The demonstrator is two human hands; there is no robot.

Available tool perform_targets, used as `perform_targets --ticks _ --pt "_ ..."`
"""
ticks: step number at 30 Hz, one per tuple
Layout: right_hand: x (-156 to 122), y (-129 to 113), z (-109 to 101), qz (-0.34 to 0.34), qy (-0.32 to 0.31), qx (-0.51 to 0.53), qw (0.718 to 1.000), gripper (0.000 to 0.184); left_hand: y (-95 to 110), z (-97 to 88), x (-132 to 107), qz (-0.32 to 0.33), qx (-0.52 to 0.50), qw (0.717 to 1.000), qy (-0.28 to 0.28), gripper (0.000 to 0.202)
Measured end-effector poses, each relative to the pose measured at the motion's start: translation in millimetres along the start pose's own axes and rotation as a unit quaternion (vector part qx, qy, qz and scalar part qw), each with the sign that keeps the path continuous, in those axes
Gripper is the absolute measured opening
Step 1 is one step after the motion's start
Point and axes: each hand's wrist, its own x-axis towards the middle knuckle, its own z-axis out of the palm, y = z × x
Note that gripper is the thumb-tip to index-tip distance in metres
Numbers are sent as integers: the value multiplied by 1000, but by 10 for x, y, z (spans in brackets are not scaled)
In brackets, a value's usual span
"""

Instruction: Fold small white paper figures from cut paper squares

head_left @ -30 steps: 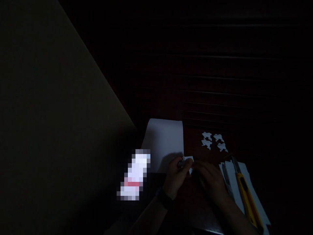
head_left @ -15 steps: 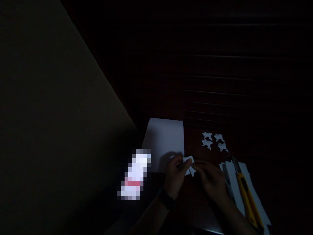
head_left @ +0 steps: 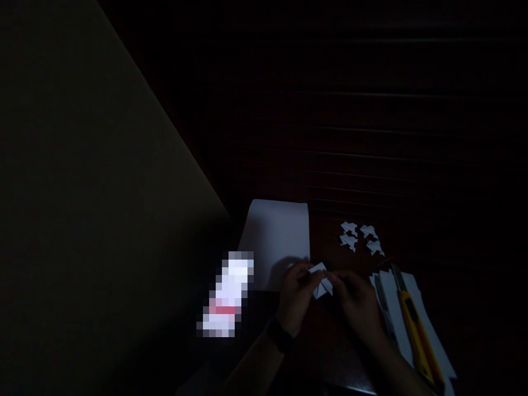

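Note:
Between my two hands is a small folded piece of white paper (head_left: 323,290), held just above the dark table. My left hand (head_left: 296,289), with a dark band on the wrist, pinches its left side, thumb on top. On the right side, my right hand (head_left: 355,300) has its thumb and finger closed on the paper. My fingertips cover part of the folds. Beyond the hands lie several small folded paper figures (head_left: 348,241) in two rows.
A white sheet (head_left: 280,231) lies to the left, partly behind my left hand. Beside it glows a blurred-out bright screen (head_left: 226,291). At right, a yellow utility knife (head_left: 416,335) rests on a stack of white paper (head_left: 431,330). A pale wall (head_left: 103,192) borders the left.
My right thumb and fingers have shifted slightly on the folded paper, and the paper has turned a little between the hands. The figures, sheet and knife stay in place.

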Motion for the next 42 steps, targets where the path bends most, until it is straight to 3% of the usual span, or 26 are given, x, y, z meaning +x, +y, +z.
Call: perform_targets --ticks 6,11,14,18,23,34,38,42 --pt "38 9 -29 -32 -41 18 999 7 47 -11 -26 26 42 999 0 28" --pt "44 42 -25 16 -21 9 1000 12 104 22 -49 69 89 993 -23 30" --pt "52 57 -25 11 -10 3 1000 16 101 24 -48 75 83 993 -27 29" --pt "68 55 -47 -30 -13 -11 999 12 121 -24 -25 76 101 990 -68 39" --pt "51 36 -61 -71 -56 -15 996 12 193 -57 -9 110 227 965 -72 58" --pt "28 -18 -88 -101 -86 -10 991 12 176 -36 -44 127 303 941 -78 18" --pt "18 -37 -84 -102 -95 2 990 13 123 -59 -18 110 295 947 -65 21" --pt "27 -41 -52 -31 -75 36 996 11 111 -68 -4 104 281 953 -51 25"
